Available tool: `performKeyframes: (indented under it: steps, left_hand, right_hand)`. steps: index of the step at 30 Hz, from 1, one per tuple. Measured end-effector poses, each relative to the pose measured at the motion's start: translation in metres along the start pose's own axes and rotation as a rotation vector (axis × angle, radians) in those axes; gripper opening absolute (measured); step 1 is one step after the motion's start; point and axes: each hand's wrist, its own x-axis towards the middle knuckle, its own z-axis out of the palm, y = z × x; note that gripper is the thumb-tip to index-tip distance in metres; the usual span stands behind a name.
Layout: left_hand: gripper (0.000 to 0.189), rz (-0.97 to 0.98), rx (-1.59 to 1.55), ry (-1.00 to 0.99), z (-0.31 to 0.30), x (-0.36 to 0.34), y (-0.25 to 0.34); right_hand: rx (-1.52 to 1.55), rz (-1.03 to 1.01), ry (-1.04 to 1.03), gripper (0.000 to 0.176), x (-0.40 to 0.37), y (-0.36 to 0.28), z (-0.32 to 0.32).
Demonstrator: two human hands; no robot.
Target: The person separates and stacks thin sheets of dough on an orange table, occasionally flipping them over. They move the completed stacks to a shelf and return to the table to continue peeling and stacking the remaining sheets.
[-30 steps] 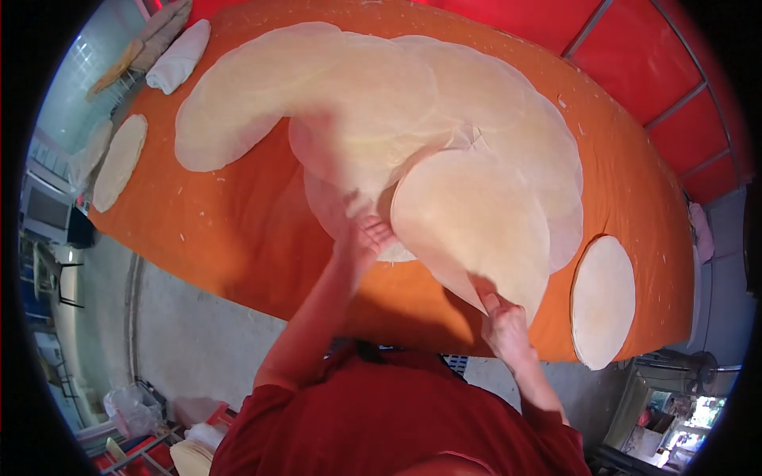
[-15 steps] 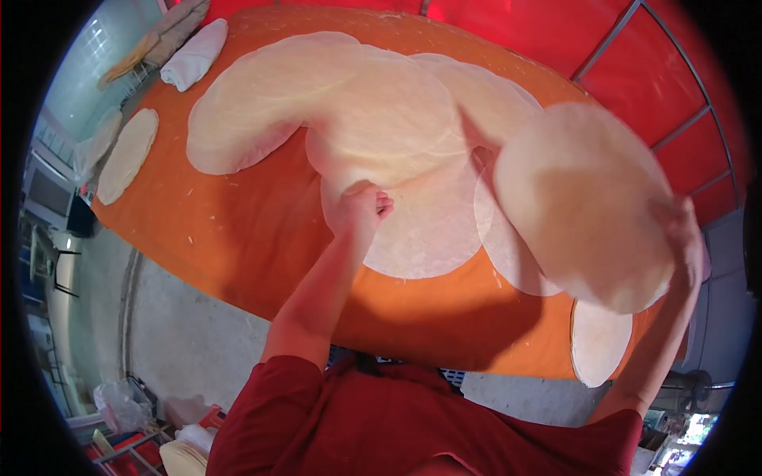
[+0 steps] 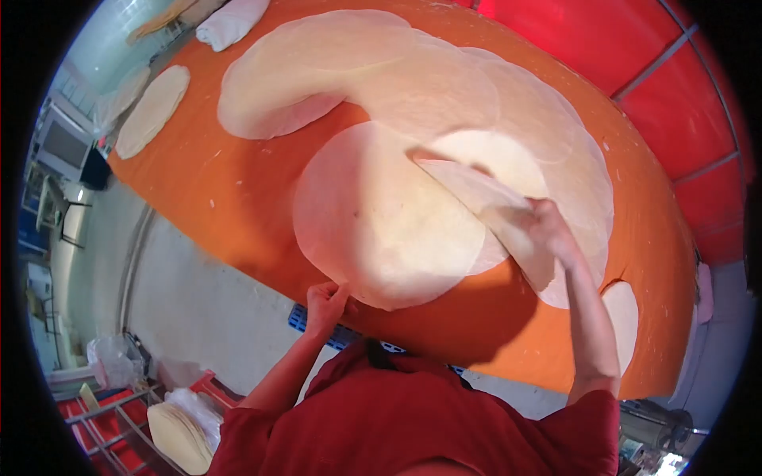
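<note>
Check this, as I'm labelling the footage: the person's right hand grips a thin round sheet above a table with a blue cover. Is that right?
Not quite: the table cover is orange, not blue, as the head view shows. The person's right hand does grip a thin round sheet above it.
</note>
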Motion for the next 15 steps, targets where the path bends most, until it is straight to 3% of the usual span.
performKeyframes:
  steps: [2, 3, 6, 8, 9, 11, 12, 13, 14, 15]
  left_hand:
    - [0.026, -0.065, 0.000, -0.043, -0.006, -0.014, 0.002]
    - [0.024, -0.111, 0.029, -0.071, -0.011, -0.021, 0.000]
    - [0.022, -0.131, -0.199, 0.061, -0.018, -0.027, 0.003]
    - [0.029, -0.042, -0.375, 0.040, -0.033, -0.007, -0.005]
    - [0.034, 0.001, -0.511, 0.058, -0.037, 0.003, -0.007]
    - [0.040, 0.051, -0.659, 0.099, -0.042, 0.014, -0.014]
    - [0.046, -0.019, -0.866, -0.067, -0.042, 0.018, -0.017]
    - [0.052, -0.086, -1.067, -0.241, -0.041, 0.017, -0.018]
    - [0.052, -0.079, -1.074, -0.225, -0.040, 0.012, -0.017]
    - [0.059, -0.116, -1.171, -0.347, -0.039, 0.004, -0.011]
  right_hand:
    - [0.022, -0.060, 0.021, 0.024, 0.026, 0.028, -0.012]
    - [-0.151, -0.148, 0.142, 0.019, 0.027, 0.003, -0.024]
    - [-0.469, -0.081, 0.120, 0.029, -0.001, -0.113, -0.058]
    - [-0.523, -0.219, 0.254, 0.031, -0.021, -0.144, -0.034]
    - [-0.567, -0.417, 0.409, 0.032, -0.027, -0.150, -0.006]
    - [-0.828, -0.597, 0.443, 0.028, -0.041, -0.155, 0.060]
    - [-1.050, -0.568, 0.321, 0.023, -0.047, -0.155, 0.090]
    - [-0.870, -0.543, 0.019, 0.020, -0.042, -0.140, 0.129]
    - [-0.681, -0.506, -0.280, 0.018, -0.035, -0.123, 0.165]
    - [-0.638, -0.490, -0.428, 0.027, -0.022, -0.110, 0.178]
